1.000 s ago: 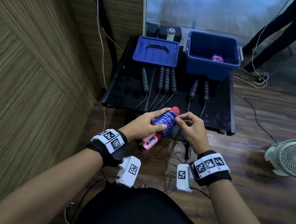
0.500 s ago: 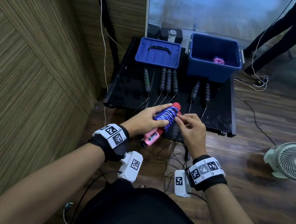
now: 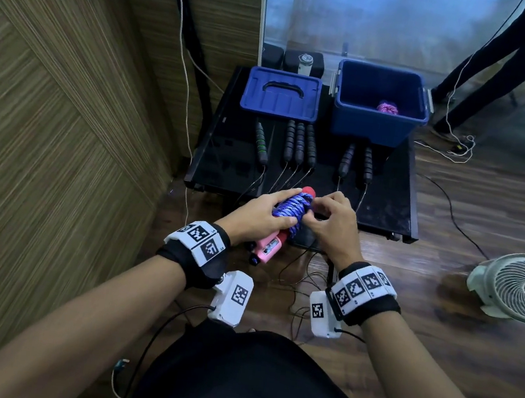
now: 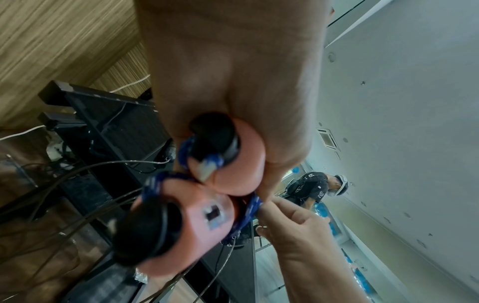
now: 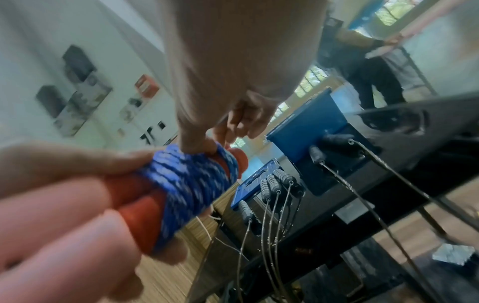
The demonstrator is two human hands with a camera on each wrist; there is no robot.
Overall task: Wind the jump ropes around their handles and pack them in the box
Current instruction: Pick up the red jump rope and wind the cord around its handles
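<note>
Two hands on one bundle: left hand (image 3: 261,213) wraps round the pink handles (image 3: 268,244), right hand (image 3: 332,219) pinches the blue rope (image 3: 290,207) end, tucking it. Winding approx done. Next: carry to box (image 3: 377,127) on table (image 3: 384,204), w/ one bundle inside already.

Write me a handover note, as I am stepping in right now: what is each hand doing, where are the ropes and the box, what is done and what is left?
Left hand: grips the two pink handles with the blue rope wound round them.
Right hand: pinches the rope near the top of the bundle.
Box: open, at the back right of the black table; one wound pink rope lies inside. Lid lies to its left.
Done: one rope packed, the blue one nearly wound.
Left: secure the blue rope's end, box it, then wind and pack the black-handled ropes lying on the table.
</note>
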